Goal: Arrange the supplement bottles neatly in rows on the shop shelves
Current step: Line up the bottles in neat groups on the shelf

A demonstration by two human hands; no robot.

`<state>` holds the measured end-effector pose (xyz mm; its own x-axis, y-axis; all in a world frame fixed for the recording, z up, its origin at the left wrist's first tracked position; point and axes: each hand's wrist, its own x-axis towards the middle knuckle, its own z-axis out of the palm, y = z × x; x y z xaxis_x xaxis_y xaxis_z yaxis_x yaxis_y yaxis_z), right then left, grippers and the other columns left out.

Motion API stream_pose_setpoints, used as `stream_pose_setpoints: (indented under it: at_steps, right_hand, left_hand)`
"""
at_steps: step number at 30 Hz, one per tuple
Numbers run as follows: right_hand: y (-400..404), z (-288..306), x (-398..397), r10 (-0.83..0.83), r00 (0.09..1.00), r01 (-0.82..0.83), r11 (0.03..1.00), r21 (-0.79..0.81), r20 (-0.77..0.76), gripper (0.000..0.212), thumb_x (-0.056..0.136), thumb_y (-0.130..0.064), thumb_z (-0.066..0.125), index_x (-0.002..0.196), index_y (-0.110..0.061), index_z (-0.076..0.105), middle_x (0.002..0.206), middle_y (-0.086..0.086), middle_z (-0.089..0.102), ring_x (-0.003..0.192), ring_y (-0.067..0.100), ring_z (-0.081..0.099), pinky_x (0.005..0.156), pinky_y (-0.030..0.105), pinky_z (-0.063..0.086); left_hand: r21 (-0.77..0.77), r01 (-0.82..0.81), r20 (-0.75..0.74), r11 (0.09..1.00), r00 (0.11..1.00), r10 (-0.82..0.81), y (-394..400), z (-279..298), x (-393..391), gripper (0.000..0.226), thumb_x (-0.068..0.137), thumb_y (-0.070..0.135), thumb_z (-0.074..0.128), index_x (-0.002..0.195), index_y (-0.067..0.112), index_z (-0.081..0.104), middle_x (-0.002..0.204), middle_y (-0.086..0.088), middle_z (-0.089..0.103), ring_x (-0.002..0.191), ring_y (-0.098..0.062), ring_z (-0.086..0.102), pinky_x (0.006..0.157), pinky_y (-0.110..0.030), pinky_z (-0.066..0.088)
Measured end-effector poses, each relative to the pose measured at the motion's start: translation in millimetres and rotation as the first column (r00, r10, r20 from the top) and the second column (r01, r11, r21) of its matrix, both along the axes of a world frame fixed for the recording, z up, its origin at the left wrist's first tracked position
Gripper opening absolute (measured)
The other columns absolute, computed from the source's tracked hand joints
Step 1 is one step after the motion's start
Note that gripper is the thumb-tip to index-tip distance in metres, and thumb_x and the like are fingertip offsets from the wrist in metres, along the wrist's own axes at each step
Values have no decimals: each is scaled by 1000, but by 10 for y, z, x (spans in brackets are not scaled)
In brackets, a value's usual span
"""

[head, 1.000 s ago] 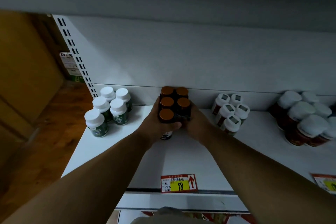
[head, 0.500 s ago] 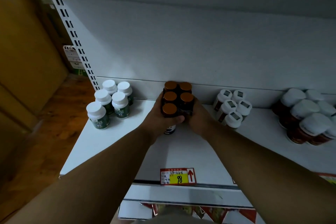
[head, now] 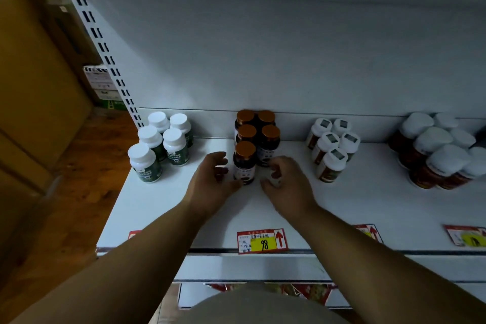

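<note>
Flanking the front bottle of the brown-capped bottles [head: 256, 139], both hands sit low on the white shelf [head: 368, 200]. That cluster stands at twelve o'clock from the hands, against the back panel: two rows, three bottles on the left, two on the right, all upright. The front brown-capped bottle [head: 244, 163] stands between the hands. The left hand [head: 210, 181] lies at its nine o'clock, fingers loosely curled and apart, thumb tip close to the bottle's base; whether it touches I cannot tell. The right hand [head: 286, 181] lies at its three o'clock, fingers relaxed, gripping nothing, blurred at the fingertips. At ten o'clock stand green-labelled white-capped bottles [head: 163, 144], at two o'clock a group of red-labelled white-capped bottles [head: 332, 147], and larger jars [head: 436, 150] farther right. A price tag [head: 261, 241] marked 98 sits at six o'clock on the shelf edge.
</note>
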<state>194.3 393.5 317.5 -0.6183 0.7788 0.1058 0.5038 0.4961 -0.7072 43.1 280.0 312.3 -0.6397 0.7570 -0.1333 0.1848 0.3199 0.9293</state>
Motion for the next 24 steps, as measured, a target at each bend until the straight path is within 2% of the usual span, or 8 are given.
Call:
stream_pose_setpoints:
  at_steps: [3,5,9,12,15,18,21,24]
  right_hand:
    - [-97,32,-118,58,998,-58,998,-28,-6,39,87,-26,70,122,-16,55,108,-7,51,94,7,52,70,13,36]
    - [-132,27,-182,49,998,-49,999,-18,-28,33,88,-28,68,117,-18,57,106,-6,57,92,8,54,68,11,36]
    - [-151,12,-222,-32,999,32,999,-3,-32,26,90,-29,66,111,-18,57,104,-2,61,88,9,55,64,9,34]
    - [-179,58,-260,-64,997,64,998,0,-43,25,91,-29,66,110,-18,56,100,-4,59,88,13,57,63,15,36]
    - [-207,88,-238,-65,998,65,998,-6,-16,27,90,-29,66,112,-18,55,103,-3,59,90,12,56,67,20,37]
    - [-257,155,-158,-94,995,94,996,12,42,16,89,-27,65,94,-19,51,87,-6,52,77,12,50,56,17,29]
    - [-423,158,-63,-27,997,26,1000,16,69,17,90,-26,63,84,-19,48,77,-8,48,68,8,46,54,18,29]
    - [-639,177,-22,93,995,-92,996,-20,38,18,90,-30,65,91,-21,50,85,-5,54,75,10,52,62,22,38]
  left_hand:
    - [-72,32,-165,997,985,-44,39,25,-18,36,81,31,75,113,34,59,101,15,68,89,-4,66,83,-35,57]
    - [-84,30,-208,996,977,-47,83,41,-19,26,84,31,73,106,35,60,97,15,69,86,-2,65,79,-30,55]
    - [-85,49,-229,995,971,-68,117,7,-32,26,86,31,71,109,34,60,100,15,68,87,-2,64,75,-22,50]
    - [-81,66,-192,995,978,-81,127,29,-48,27,85,32,73,109,34,59,100,16,67,89,-2,65,79,-25,51]
    - [-73,35,-155,997,987,-45,65,70,-10,30,84,32,74,109,33,56,99,17,64,88,0,63,75,-21,49]
    - [-74,2,-175,997,984,-15,-80,134,46,36,84,31,75,115,29,57,102,14,64,89,-3,61,76,-20,47]
    - [-73,-75,-243,995,969,55,-294,191,141,32,85,29,73,114,27,61,102,12,65,89,-4,62,79,-22,48]
    - [-18,-193,-264,981,947,181,-534,199,283,30,83,26,74,111,23,64,99,10,67,88,-8,63,81,-23,49]
